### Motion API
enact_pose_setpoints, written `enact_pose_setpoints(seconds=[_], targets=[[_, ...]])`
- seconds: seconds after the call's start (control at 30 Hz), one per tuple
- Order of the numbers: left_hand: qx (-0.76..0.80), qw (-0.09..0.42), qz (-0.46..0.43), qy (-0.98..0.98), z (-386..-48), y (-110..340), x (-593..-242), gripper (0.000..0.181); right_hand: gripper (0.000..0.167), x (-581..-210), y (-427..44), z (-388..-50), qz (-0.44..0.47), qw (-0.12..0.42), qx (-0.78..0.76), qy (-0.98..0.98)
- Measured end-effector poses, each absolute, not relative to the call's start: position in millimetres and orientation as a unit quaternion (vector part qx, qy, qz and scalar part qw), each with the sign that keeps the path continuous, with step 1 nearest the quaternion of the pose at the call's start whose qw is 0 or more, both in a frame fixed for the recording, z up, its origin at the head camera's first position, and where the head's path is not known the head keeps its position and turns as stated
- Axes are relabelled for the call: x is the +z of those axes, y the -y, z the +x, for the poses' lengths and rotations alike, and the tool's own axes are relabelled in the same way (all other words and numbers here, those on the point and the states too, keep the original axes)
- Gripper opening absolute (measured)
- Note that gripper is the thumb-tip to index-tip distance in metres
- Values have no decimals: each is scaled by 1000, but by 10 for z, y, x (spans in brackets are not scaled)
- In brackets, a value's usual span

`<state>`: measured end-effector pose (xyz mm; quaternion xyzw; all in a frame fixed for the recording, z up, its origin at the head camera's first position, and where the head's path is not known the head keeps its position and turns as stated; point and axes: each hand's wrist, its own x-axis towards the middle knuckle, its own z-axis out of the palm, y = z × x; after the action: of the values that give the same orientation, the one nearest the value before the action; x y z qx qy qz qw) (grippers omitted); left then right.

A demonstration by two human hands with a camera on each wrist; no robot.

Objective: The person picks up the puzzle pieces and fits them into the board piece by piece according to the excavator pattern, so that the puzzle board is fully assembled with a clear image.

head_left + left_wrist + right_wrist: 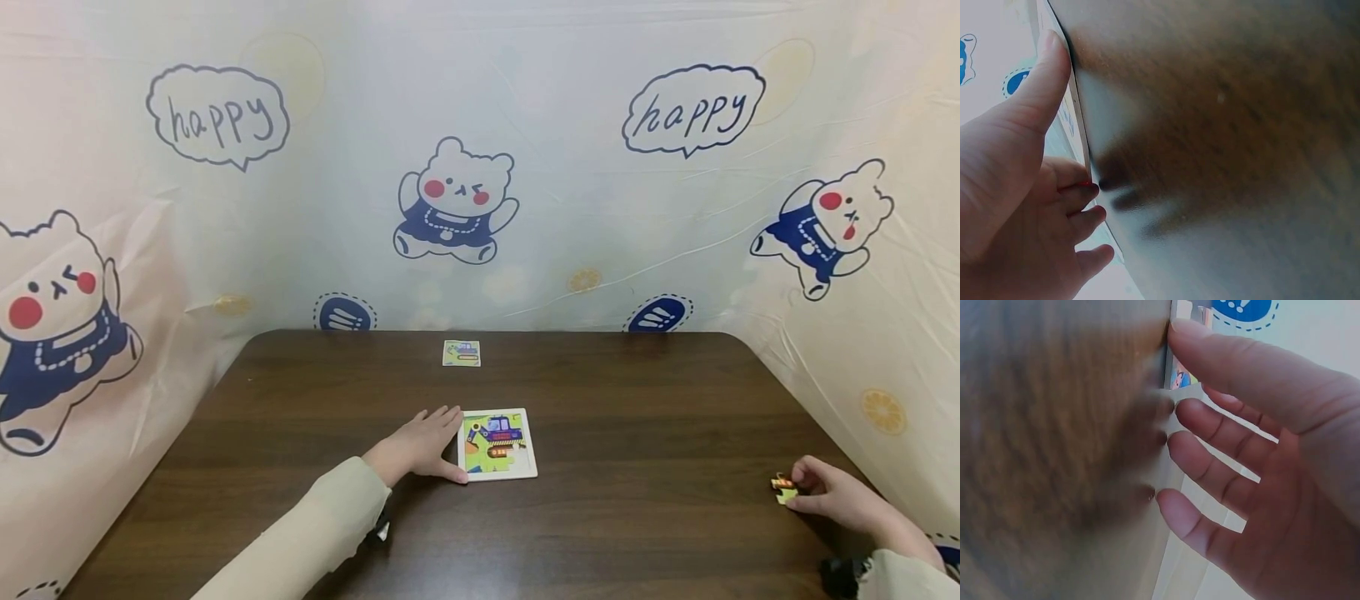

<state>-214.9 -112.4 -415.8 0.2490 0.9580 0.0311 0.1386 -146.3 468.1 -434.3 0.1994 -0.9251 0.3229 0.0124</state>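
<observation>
A square puzzle with a white frame lies in the middle of the table, showing a blue excavator on yellow-green; a white gap shows at its lower right. My left hand rests against the frame's left edge, its thumb at the lower corner and its fingers at the upper one. In the left wrist view that hand has its fingers loosely extended. Far to the right, my right hand pinches a puzzle piece, orange, black and yellow-green, between thumb and index finger. The right wrist view shows the other fingers spread near the tabletop.
Behind the puzzle, a small picture card with a similar excavator lies near the far edge of the brown table. A printed curtain surrounds the table at the back and sides.
</observation>
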Motion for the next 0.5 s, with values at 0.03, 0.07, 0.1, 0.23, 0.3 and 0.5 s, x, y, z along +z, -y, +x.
enact_pose_setpoints(seconds=[0.03,0.07,0.1,0.23,0.3,0.5], targets=[[31,139,248,-958,-2149,1124,-4162,100,34,-4342,-4670,-1460,193,14,321,927],[32,139,248,-958,-2148,1124,-4162,100,34,-4341,-4659,-1457,188,15,320,928],[33,139,247,-958,-2147,1124,-4163,100,34,-4339,-4647,-1454,185,17,320,929],[36,141,246,-958,-2137,1122,-4153,100,32,-4322,-4602,-1448,176,11,329,928],[38,142,245,-958,-2129,1121,-4146,99,31,-4311,-4588,-1446,167,5,329,929],[39,142,243,-959,-2110,1116,-4121,98,27,-4300,-4592,-1463,174,-17,341,924]])
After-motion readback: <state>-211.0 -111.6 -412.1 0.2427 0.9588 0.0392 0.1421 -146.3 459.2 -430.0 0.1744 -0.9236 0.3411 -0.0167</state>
